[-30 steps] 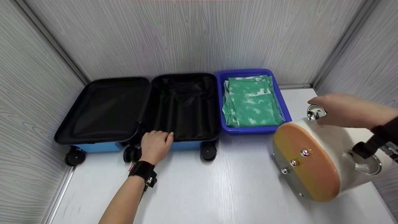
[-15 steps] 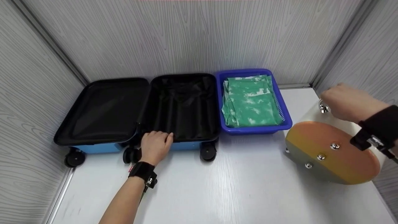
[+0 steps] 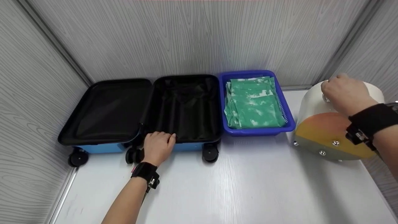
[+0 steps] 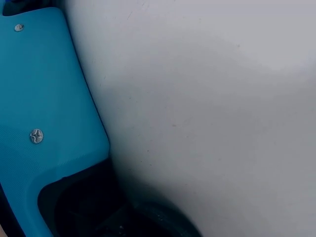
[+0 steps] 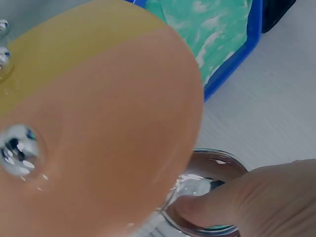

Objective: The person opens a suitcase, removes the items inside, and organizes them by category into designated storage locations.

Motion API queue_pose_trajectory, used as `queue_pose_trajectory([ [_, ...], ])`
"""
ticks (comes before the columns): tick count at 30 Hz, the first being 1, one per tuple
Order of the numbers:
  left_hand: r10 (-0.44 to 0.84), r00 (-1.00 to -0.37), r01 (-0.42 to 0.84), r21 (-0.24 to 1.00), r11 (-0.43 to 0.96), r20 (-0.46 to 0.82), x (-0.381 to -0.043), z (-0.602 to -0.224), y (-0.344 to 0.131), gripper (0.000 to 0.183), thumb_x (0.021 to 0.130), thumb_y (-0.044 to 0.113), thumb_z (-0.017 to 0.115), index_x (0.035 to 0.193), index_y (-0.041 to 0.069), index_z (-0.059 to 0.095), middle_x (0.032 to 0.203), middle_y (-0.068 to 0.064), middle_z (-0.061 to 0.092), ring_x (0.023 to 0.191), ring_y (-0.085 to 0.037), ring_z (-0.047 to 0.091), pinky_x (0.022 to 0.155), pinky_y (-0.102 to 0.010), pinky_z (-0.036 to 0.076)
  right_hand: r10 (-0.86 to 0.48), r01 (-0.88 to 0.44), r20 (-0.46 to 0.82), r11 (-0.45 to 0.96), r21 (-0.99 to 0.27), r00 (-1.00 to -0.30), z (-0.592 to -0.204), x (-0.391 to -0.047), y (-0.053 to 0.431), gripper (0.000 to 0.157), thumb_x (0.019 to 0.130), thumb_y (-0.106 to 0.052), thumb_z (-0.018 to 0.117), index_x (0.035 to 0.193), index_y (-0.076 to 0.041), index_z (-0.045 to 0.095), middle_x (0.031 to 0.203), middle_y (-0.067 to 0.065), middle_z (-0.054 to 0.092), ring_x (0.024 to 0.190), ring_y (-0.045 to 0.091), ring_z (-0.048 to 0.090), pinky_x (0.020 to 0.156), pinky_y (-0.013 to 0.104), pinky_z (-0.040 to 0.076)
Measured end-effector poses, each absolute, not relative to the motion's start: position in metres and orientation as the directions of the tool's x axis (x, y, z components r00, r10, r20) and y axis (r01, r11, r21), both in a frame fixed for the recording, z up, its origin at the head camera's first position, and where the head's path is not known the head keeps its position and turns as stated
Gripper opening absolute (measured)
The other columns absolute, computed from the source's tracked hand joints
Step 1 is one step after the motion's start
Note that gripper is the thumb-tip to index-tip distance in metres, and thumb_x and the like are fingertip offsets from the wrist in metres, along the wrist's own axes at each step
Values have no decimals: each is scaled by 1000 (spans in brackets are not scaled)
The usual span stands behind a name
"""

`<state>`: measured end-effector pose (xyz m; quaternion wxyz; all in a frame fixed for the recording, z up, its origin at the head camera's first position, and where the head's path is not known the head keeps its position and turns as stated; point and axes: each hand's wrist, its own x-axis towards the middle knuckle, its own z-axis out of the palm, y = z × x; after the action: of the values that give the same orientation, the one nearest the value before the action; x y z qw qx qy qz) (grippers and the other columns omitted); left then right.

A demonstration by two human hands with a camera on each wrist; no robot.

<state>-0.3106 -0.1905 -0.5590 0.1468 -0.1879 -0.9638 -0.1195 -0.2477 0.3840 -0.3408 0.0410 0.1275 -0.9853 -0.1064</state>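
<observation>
An open suitcase (image 3: 107, 109) with black lining and a blue shell (image 4: 54, 89) lies flat on a white surface. My left hand (image 3: 158, 147) rests at the front edge of its right half, fingers bent over the rim. At the far right is a cream case (image 3: 314, 99); its oval panel (image 5: 123, 94) has orange, yellow and grey-green bands and chrome balls. My right hand (image 3: 346, 93) grips a chrome handle (image 5: 212, 158) on the case, the thumb inside its ring in the right wrist view. Hand and wrist strap cover part of the case in the head view.
A blue plastic basket (image 3: 255, 133) holding folded green-and-white cloth (image 3: 255, 105) stands against the suitcase's right side. Black wheels (image 3: 210, 153) stick out at the suitcase's front. Grey wood-patterned walls (image 3: 192, 37) rise behind and on both sides.
My right hand has carried the cream case back toward the right rear corner, and its banded panel has tilted downward. The left hand keeps its place on the suitcase rim.
</observation>
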Motion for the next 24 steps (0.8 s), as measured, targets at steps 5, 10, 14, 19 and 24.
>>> queue_pose_trajectory([
  [5, 321, -893, 387, 174, 906, 316, -310, -559, -190, 59, 110, 50, 34, 102, 13, 80, 104, -8, 74, 103, -33, 63, 95, -51, 45, -286, -238, 174, 938, 253, -942, -349, -260, 385, 17, 75, 17, 62, 76, 3, 53, 71, 19, 52, 72, 41, 49, 52, 56, 48],
  [10, 317, -898, 378, 169, 910, 304, -310, -560, -190, 59, 109, 50, 34, 103, 14, 80, 104, -7, 74, 104, -33, 63, 95, -51, 44, -294, -208, 284, 932, 297, -912, -358, -270, 383, 19, 76, 22, 55, 72, 3, 48, 67, 20, 49, 72, 44, 50, 52, 55, 47],
  [14, 316, -900, 378, 175, 909, 301, -310, -559, -189, 58, 109, 50, 35, 98, 15, 80, 99, -6, 74, 101, -32, 64, 94, -50, 45, -272, -163, 319, 930, 331, -908, -365, -279, 382, 19, 77, 24, 56, 73, 7, 48, 69, 23, 49, 76, 46, 50, 54, 53, 47],
  [19, 333, -915, 377, 189, 907, 229, -313, -550, -185, 56, 109, 48, 36, 96, 15, 79, 97, -6, 73, 99, -32, 64, 93, -51, 47, -204, -93, 328, 942, 323, -923, -371, -283, 379, 18, 81, 17, 58, 72, 7, 46, 70, 23, 48, 80, 45, 48, 67, 53, 44],
  [24, 354, -925, 376, 216, 901, 136, -322, -534, -181, 57, 109, 50, 36, 109, 12, 78, 109, -9, 72, 109, -34, 62, 101, -53, 44, -181, -89, 348, 960, 264, -920, -378, -288, 364, 18, 87, 4, 54, 71, 3, 46, 72, 22, 50, 89, 46, 45, 83, 60, 37],
])
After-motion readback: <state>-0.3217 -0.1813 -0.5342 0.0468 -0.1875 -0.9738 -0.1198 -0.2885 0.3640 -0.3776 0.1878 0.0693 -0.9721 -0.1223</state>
